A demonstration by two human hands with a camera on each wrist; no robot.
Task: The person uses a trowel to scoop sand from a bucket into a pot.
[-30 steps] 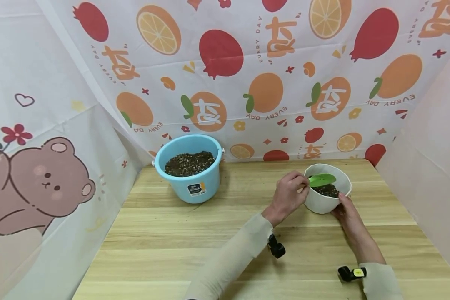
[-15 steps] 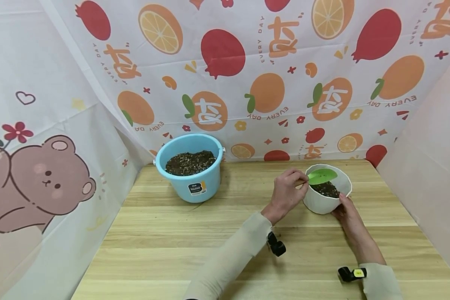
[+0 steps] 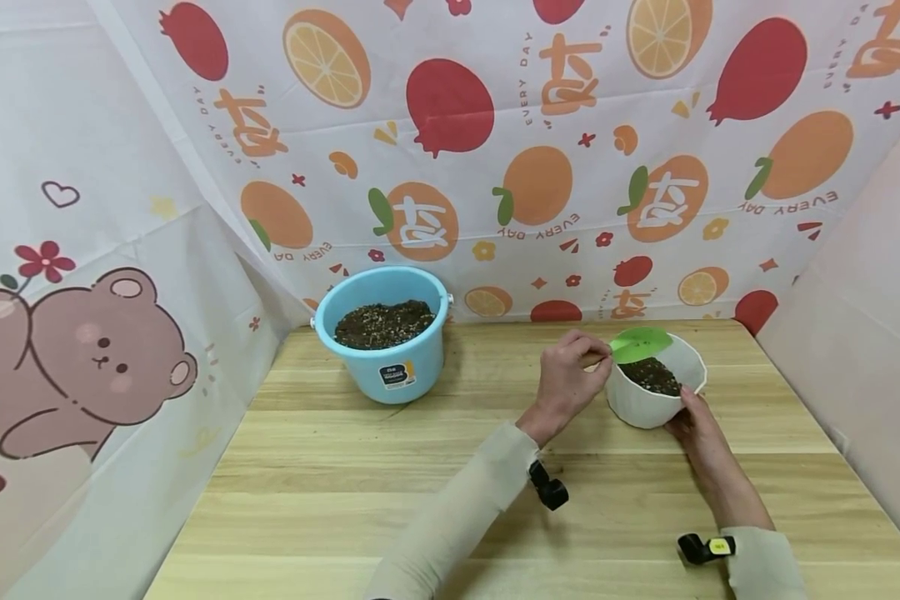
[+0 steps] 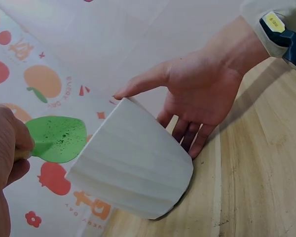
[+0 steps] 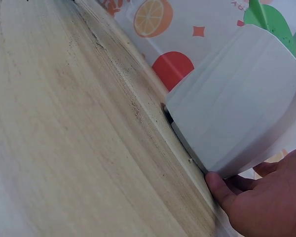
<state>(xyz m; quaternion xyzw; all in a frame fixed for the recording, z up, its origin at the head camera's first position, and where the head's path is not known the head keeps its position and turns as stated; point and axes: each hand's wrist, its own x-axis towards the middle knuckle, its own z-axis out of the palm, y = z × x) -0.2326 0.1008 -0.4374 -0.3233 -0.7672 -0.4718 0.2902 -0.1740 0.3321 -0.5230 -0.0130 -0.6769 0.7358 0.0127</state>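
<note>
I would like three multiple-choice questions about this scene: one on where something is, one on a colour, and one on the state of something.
1. Where does the blue bucket stand on the table?
A. at the back, left of the white pot
B. in front of the white pot
C. right of the white pot

2. What colour is the scoop blade?
A. red
B. green
C. yellow

3. What is the state of the white pot?
A. lying on its side
B. empty
C. upright, with soil inside

Answers:
1. A: the head view shows it near the back curtain, left of the pot.
2. B: the left hand holds its handle, and the blade over the rim is green.
3. C: dark soil shows inside while the right hand touches its near side.
</note>
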